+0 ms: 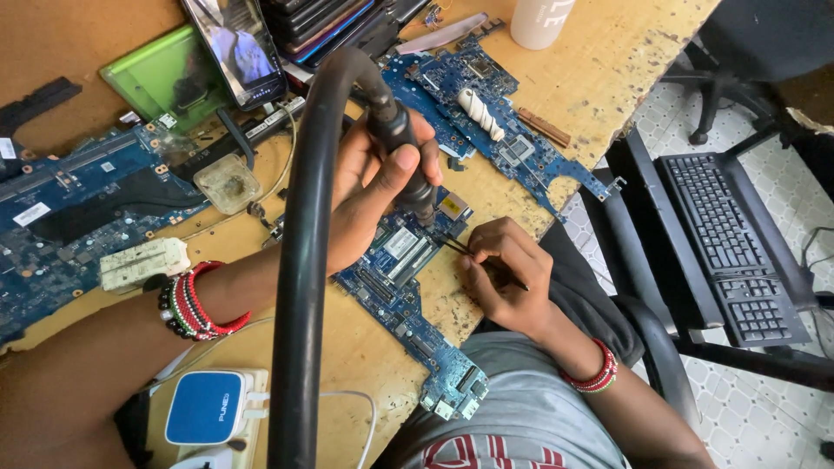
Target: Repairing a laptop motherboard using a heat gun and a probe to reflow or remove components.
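The left hand (373,187) is gripping the black hot-air wand with its thick black hose (404,152), nozzle pointing down at the small blue circuit board (404,291) lying on the worn wooden table (365,347). The right hand (504,278) is pinching thin black tweezers (456,246), tips touching the board beside the nozzle.

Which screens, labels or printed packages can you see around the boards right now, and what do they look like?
Phone: top centre, propped up, dark glossy rectangular screen lit with a picture.
White sticker: far left on the blue circuit board, small rectangle.
Charger plug: bottom left, rounded blue face, white body.
White bottle: top edge, cylindrical, pale grey lettering.
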